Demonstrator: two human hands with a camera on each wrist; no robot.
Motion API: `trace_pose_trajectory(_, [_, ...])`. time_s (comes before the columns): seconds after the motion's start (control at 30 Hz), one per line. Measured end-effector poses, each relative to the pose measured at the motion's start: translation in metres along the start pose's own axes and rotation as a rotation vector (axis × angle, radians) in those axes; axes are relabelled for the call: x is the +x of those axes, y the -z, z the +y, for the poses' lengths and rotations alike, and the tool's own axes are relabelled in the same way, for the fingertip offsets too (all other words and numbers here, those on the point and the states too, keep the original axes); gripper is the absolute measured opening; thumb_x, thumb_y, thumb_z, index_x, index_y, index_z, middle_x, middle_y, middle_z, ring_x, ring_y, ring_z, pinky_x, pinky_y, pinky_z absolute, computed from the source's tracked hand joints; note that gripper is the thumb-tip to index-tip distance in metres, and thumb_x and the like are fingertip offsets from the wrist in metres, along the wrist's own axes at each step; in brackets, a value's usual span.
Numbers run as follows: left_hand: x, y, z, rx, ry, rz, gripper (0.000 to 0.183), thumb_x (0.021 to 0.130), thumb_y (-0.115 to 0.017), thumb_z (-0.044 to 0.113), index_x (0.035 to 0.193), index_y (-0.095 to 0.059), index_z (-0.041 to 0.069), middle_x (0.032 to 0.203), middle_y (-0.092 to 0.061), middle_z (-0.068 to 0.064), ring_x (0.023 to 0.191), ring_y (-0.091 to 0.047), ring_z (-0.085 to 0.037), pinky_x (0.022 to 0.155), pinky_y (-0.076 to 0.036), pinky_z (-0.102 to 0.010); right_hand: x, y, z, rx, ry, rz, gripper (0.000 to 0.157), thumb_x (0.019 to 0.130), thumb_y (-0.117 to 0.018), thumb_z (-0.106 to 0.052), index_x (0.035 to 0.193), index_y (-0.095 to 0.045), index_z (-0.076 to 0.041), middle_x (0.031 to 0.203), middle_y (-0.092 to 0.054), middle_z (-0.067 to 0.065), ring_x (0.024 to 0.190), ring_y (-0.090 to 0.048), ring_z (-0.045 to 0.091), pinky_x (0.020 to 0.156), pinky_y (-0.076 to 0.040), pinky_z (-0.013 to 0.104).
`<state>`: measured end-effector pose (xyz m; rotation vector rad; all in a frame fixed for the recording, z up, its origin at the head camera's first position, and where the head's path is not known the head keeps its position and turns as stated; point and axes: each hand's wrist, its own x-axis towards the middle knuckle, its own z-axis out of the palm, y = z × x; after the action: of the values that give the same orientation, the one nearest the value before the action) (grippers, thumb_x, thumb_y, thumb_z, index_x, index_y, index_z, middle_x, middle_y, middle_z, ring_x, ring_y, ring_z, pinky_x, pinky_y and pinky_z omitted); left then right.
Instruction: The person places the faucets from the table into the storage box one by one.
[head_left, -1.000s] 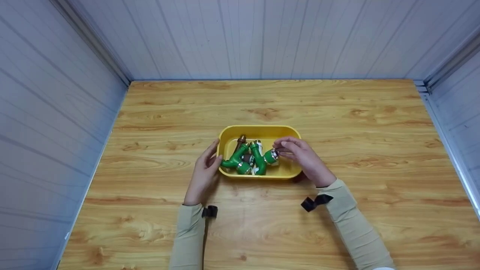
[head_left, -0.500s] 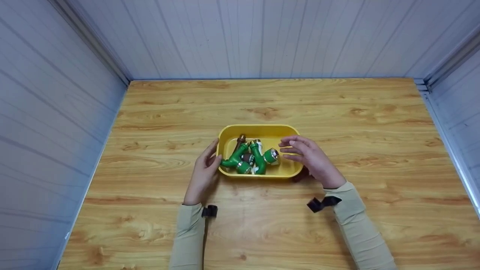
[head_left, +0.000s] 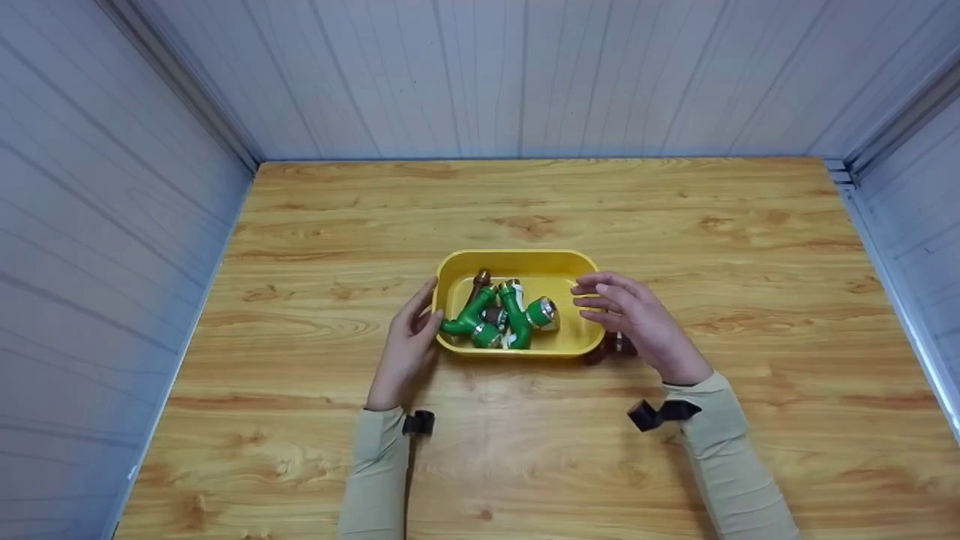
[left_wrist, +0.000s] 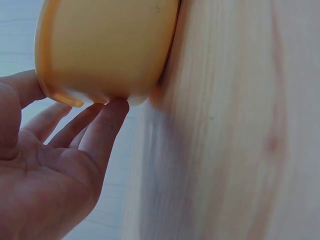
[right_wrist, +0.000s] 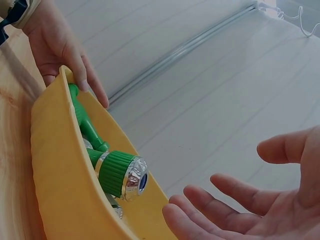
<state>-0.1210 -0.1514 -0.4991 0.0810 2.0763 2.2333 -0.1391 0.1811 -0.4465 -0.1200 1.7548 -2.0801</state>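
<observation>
A yellow plastic bin holds several taps. Two green taps lie uppermost, the right one with its ribbed, silver-ended knob tilted up. Beneath and behind them show a brown tap and white parts. My left hand holds the bin's left end, thumb at the rim and fingers against the outer wall. Over the right end hovers my right hand, fingers spread and slightly bent, holding nothing. Partly hidden below it, a dark brown tap-like piece lies beside the bin.
The bin stands on a wood-grain table. Pale panel walls rise at the back and on both sides. Black straps sit on both sleeves.
My right hand has drawn back to the right, away from the green tap's knob, its fingers parting. More of the brown piece beside the bin now shows. The left hand stays put.
</observation>
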Motion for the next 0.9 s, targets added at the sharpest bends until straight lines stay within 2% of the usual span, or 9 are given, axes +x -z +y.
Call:
trace_pose_trajectory(0.13, [0.001, 0.001, -0.001, 0.000, 0.011, -0.008, 0.053, 0.098, -0.049, -0.002, 0.148, -0.032, 0.002, 0.150, -0.031, -0.021, 0.128, -0.042, -0.040, 0.101, -0.043, -0.030, -0.005, 0.004, -0.001, 0.000, 0.004, 0.022, 0.043, 0.102, -0.046, -0.021, 0.133, -0.044, 0.010, 0.131, -0.048, 0.026, 0.122, -0.046, 0.041, 0.103, -0.041, 0.047])
trace_pose_trajectory(0.4, [0.006, 0.004, -0.025, -0.011, -0.015, 0.032, 0.051, 0.098, -0.052, 0.004, 0.147, -0.040, 0.014, 0.148, -0.038, -0.012, 0.125, -0.047, -0.034, 0.099, -0.044, -0.028, -0.011, 0.012, 0.002, -0.011, 0.029, 0.028, 0.044, 0.102, -0.045, -0.022, 0.133, -0.044, 0.010, 0.131, -0.048, 0.027, 0.122, -0.046, 0.043, 0.101, -0.043, 0.048])
trace_pose_trajectory(0.73, [0.006, 0.003, -0.026, -0.022, -0.049, 0.034, 0.052, 0.097, -0.051, -0.002, 0.146, -0.040, 0.010, 0.145, -0.041, -0.014, 0.128, -0.045, -0.033, 0.100, -0.044, -0.031, -0.018, 0.026, 0.010, 0.048, 0.099, 0.027, 0.046, 0.103, -0.043, -0.017, 0.132, -0.039, 0.019, 0.129, -0.046, 0.035, 0.118, -0.049, 0.045, 0.101, -0.039, 0.056])
trace_pose_trajectory(0.9, [0.006, 0.004, -0.027, -0.001, -0.047, 0.037, 0.051, 0.097, -0.052, 0.000, 0.146, -0.041, 0.011, 0.145, -0.042, -0.013, 0.126, -0.048, -0.033, 0.099, -0.045, -0.030, -0.022, 0.033, 0.013, 0.050, 0.099, 0.039, 0.045, 0.103, -0.042, -0.018, 0.131, -0.040, 0.018, 0.130, -0.045, 0.036, 0.120, -0.046, 0.049, 0.103, -0.036, 0.057])
